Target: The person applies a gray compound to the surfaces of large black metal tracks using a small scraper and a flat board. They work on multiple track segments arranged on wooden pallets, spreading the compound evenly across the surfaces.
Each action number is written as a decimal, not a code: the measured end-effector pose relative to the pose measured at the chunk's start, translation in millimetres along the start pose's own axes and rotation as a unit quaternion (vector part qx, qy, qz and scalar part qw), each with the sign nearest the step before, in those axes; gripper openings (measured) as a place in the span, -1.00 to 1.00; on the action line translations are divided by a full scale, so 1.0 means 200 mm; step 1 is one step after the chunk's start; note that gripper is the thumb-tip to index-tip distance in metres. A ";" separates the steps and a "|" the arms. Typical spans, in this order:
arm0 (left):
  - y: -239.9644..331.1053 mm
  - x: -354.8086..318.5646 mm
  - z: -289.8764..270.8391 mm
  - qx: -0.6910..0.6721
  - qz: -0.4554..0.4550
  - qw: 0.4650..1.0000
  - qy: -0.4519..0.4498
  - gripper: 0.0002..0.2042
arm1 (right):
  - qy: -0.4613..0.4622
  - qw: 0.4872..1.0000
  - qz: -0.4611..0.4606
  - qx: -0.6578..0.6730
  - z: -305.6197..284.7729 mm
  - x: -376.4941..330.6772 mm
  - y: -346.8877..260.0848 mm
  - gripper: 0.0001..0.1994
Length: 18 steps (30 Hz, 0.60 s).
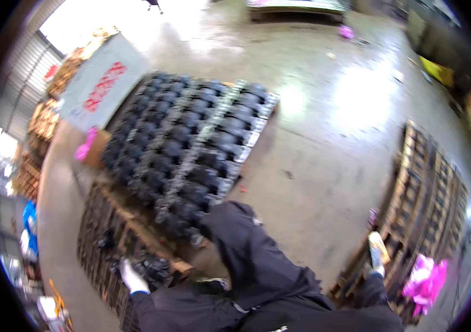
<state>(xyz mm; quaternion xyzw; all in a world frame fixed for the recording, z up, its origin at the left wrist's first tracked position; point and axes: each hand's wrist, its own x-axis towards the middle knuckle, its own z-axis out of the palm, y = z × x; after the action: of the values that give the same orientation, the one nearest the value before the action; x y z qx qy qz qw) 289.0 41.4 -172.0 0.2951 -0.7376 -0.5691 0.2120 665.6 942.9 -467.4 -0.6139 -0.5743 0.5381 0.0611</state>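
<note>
My left hand (131, 278), in a white glove, reaches down at a pallet on the lower left, beside a dark, shiny heap (151, 268) that looks like black parts or plastic. Its fingers are blurred, so I cannot tell whether they grip anything. Out to the right, my right hand (378, 271) is low over another pallet. A small tan and grey-blue object (378, 249) sticks up from it, seemingly in its grasp; blur hides its kind. Ahead of me stand several rows of black, rounded, ribbed parts (213, 135), with pale strips between the rows.
Dark wooden slats form the left pallet (105, 227); a slatted wooden pallet (426, 182) lies at right with a pink plastic bag (424, 282). A grey board (100, 83) with red markings leans behind the rows. Concrete floor (313, 177) lies between, with small debris.
</note>
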 end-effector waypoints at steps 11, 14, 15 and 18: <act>0.15 -0.39 0.26 -0.127 -0.074 0.989 0.016 -0.58 | 0.238 0.908 -0.060 -0.340 0.01 -0.08 -0.51 -0.74; 0.17 -0.41 0.25 -0.151 -0.065 0.986 0.022 -0.61 | 0.251 0.942 -0.084 -0.206 0.10 0.04 -0.64 -0.77; 0.18 -0.41 0.26 -0.154 -0.059 0.986 0.017 -0.62 | 0.241 0.956 -0.101 -0.129 0.16 0.11 -0.70 -0.78; 0.23 -0.40 0.41 -0.181 -0.053 0.982 0.008 -0.65 | 0.106 0.958 -0.206 0.167 0.47 0.36 -1.05 -0.81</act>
<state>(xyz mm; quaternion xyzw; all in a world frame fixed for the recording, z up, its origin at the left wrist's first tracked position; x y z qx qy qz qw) 285.1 162.1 -147.0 0.2950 -0.6041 -0.7012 0.2373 444.4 1016.5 -402.7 -0.5167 -0.5804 0.5342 0.3328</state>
